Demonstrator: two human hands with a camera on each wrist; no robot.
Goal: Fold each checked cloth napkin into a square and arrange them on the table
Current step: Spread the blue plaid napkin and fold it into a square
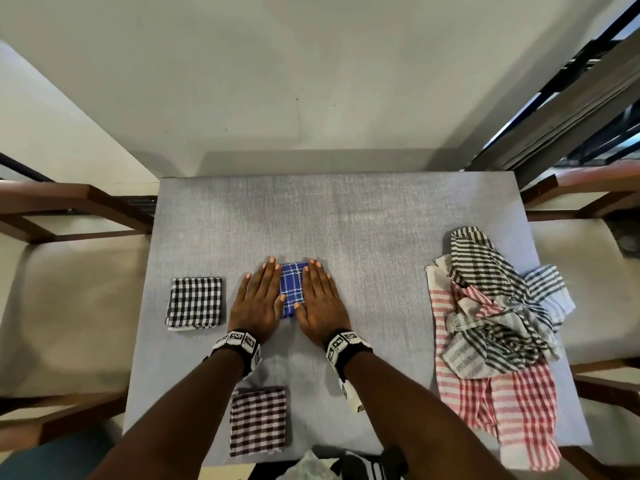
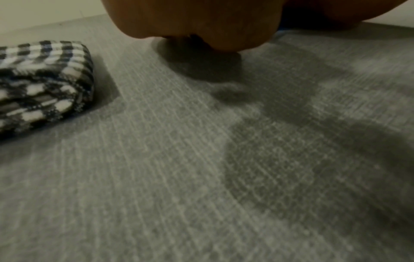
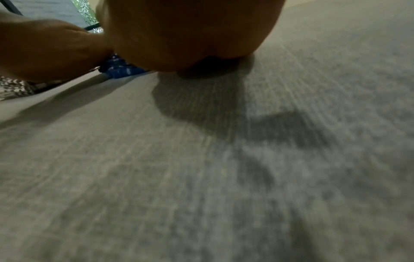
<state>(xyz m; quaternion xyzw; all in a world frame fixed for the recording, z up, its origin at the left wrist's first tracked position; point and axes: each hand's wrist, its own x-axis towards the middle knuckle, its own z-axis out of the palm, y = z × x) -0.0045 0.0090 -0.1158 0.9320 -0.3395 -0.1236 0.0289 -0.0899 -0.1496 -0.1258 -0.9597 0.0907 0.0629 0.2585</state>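
Observation:
A folded blue checked napkin (image 1: 291,289) lies mid-table, mostly covered by my hands. My left hand (image 1: 260,295) lies flat, fingers straight, pressing its left half; my right hand (image 1: 320,296) lies flat on its right half. In the right wrist view a blue corner of the napkin (image 3: 122,70) shows under the palm. A folded black-and-white checked napkin (image 1: 194,303) (image 2: 42,79) lies to the left. A folded maroon checked napkin (image 1: 258,420) sits near the front edge under my left forearm.
A heap of unfolded napkins (image 1: 495,327), striped black, red and grey, covers the right side of the grey table (image 1: 346,216). Wooden chairs (image 1: 69,209) flank both sides. A wall stands right behind the table's far edge.

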